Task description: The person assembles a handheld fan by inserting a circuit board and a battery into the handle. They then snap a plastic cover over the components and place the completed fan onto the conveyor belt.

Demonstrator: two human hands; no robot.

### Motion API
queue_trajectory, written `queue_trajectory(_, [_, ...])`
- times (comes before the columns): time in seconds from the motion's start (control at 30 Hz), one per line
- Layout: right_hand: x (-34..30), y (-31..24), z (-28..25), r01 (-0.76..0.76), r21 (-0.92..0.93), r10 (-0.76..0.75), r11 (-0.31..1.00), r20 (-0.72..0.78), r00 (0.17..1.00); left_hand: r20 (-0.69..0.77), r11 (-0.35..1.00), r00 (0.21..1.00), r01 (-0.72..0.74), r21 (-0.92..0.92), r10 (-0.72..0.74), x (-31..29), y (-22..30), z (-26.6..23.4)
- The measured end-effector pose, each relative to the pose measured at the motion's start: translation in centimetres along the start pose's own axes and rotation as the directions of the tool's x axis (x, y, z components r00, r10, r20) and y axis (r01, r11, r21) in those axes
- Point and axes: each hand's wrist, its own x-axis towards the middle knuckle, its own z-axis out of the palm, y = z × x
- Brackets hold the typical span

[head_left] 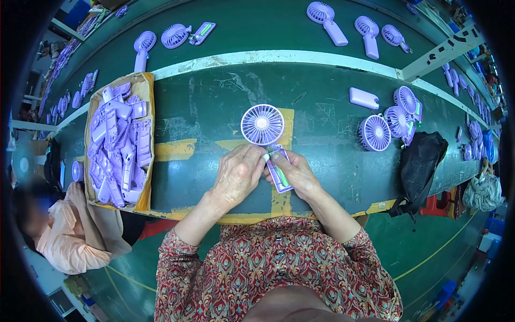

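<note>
In front of me lies a purple handheld fan, its round grille (pixel 262 124) pointing away from me. Its handle (pixel 282 174) is uncovered and shows a green battery and a small circuit board near the neck. My left hand (pixel 240 169) is closed at the neck of the fan, fingers bent together; whether a small part is pinched there is hidden. My right hand (pixel 293 170) wraps the handle from the right, its thumb pressing near the circuit board.
At left stands a cardboard box (pixel 149 86) full of purple handle shells (pixel 120 139). Several fan heads (pixel 374 132), a loose handle cover (pixel 363 98) and a black mesh bag (pixel 424 161) lie at right. More fans (pixel 327 24) lie beyond the white rail (pixel 279 56). A co-worker (pixel 80 231) sits at left.
</note>
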Motion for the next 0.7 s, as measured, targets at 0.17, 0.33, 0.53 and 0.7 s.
queue_trajectory(0.17, [-0.5,-0.4,-0.3,-0.053,0.214,0.044,0.975,0.044,0.998,0.031,0.993,0.993,0.117,-0.017,-0.117,-0.8,-0.1,0.3])
queue_trajectory(0.33, [-0.2,-0.7,-0.2,-0.091,0.258,0.082,0.962,0.045,0.996,0.034,0.985,0.987,0.161,-0.063,-0.159,-1.3,-0.1,0.7])
queue_trajectory(0.53, [-0.2,-0.3,-0.4,-0.051,0.244,0.047,0.968,0.019,0.999,0.062,0.975,0.978,0.203,-0.093,-0.198,-1.5,-0.4,1.4])
queue_trajectory(0.7, [-0.2,0.2,-0.6,0.006,0.242,-0.012,0.97,0.026,1.0,0.025,0.973,0.979,0.201,-0.117,-0.2,-1.5,-0.4,1.9])
